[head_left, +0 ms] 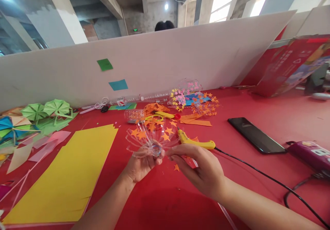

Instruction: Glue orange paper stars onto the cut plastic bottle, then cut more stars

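My left hand (140,166) grips the neck of a clear cut plastic bottle flower (152,139), whose fanned strips carry orange paper stars. My right hand (199,168) is closed in a pinch at the flower's right edge, fingertips touching a strip; what it pinches is too small to make out. Just behind my right hand a yellow glue gun (197,141) lies on the red table (257,120), its black cord (270,179) trailing right. A loose orange star (176,167) lies under my right hand.
A yellow paper sheet (67,175) lies at the left, with folded green paper fans (46,111) behind it. More star-covered bottle flowers (193,99), yellow scissors (162,115), a black phone (255,135) and a purple case (310,154) sit around. A white partition (160,61) backs the table; a person's head shows above it.
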Tool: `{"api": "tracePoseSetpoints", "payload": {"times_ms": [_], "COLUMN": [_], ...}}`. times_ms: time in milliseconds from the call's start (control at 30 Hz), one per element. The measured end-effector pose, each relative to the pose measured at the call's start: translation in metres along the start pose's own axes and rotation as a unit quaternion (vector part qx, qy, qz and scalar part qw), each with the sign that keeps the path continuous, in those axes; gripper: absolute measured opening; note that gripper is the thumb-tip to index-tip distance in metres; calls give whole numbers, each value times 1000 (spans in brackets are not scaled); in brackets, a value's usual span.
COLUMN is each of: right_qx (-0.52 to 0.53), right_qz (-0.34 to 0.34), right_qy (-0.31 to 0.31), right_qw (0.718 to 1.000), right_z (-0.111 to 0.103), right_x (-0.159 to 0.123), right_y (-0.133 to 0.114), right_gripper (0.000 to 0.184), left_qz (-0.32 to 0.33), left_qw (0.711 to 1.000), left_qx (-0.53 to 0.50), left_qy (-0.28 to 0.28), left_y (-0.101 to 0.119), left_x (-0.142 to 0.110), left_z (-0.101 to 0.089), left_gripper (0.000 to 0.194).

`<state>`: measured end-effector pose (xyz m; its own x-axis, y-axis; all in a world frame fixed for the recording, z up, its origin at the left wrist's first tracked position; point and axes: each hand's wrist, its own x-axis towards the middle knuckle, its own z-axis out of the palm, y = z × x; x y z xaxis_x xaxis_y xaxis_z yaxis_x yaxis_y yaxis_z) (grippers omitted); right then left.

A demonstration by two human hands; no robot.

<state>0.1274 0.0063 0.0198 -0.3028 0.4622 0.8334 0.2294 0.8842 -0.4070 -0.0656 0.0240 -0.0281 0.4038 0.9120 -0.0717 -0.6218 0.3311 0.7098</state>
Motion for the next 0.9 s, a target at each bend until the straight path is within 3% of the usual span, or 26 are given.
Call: {"api": "tracePoseSetpoints", "payload": {"times_ms": [467, 900], "right_qx": [33, -17], "right_qz": [-91, -19], "right_qy": [-32, -15], "right_qw": [995, 1000], "right_z": [-5, -1], "right_x": [2, -1], "right_y": [1, 0], "right_gripper": [22, 23], "left_qz": [1, 11], "left_qw": [1000, 1000], "left_qx": [2, -6], "left_qy": [-18, -12], "left_y": [-2, 0], "left_x": [0, -1], "left_z": [-7, -5], "left_gripper": [22, 25]}}
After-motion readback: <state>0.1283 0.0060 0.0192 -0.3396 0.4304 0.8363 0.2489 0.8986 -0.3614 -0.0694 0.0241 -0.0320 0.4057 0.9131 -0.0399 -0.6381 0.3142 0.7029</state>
